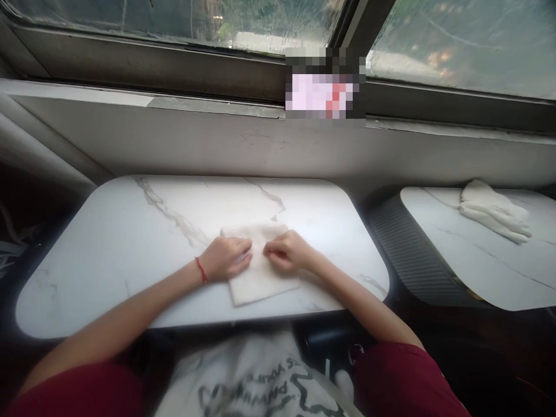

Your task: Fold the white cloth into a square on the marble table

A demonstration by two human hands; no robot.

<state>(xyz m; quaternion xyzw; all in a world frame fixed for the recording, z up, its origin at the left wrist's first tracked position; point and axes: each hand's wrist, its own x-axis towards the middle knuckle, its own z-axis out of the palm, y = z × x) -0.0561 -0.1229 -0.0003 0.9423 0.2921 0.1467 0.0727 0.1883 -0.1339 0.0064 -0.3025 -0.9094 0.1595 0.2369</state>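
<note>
A white folded cloth (260, 286) lies flat near the front edge of a white marble-patterned table (108, 231). On its left side rests my left hand (223, 258), with a red string bracelet at the wrist. My left fingers are curled and closed against the cloth. Facing it from the right, my right hand (290, 252) is also closed, its thumb and fingers pinched together at the cloth's surface. A narrow strip of cloth shows between the two hands. The fingertips are partly hidden, so the exact hold on the fabric is hard to see.
To the right stands a second marble-patterned table (473, 260) on a dark ribbed base (423, 278), with a crumpled white cloth (493, 211) on it. Behind the tables run a pale wall (208, 139) and windows. Below the near edge is a printed white fabric (247, 382).
</note>
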